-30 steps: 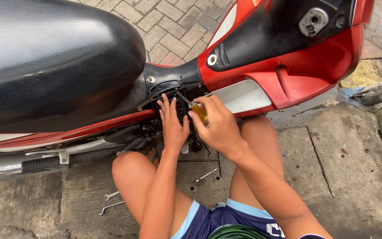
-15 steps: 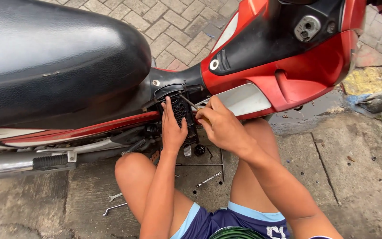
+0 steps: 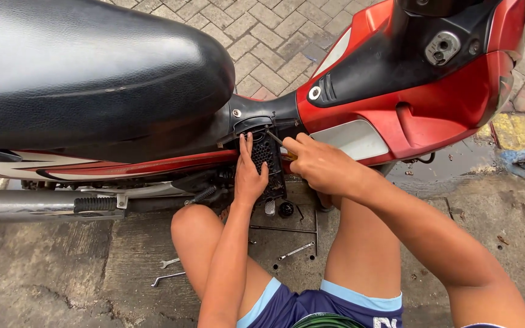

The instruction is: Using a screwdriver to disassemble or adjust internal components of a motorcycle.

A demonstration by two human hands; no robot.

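A: What's being held here?

B: A black grille cover (image 3: pixel 267 159) under the far seat (image 3: pixel 86 73) of the red motorbike (image 3: pixel 432 103) is pressed flat by the left hand (image 3: pixel 249 176), fingers spread, probably so it's kept steady.

A: And the right hand (image 3: pixel 320 164)?

B: It's closed around a screwdriver (image 3: pixel 277 141), tip set at the cover's top edge. Wrenches (image 3: pixel 168 270) are left near the knees on the concrete (image 3: pixel 50 267), likely kept within reach.
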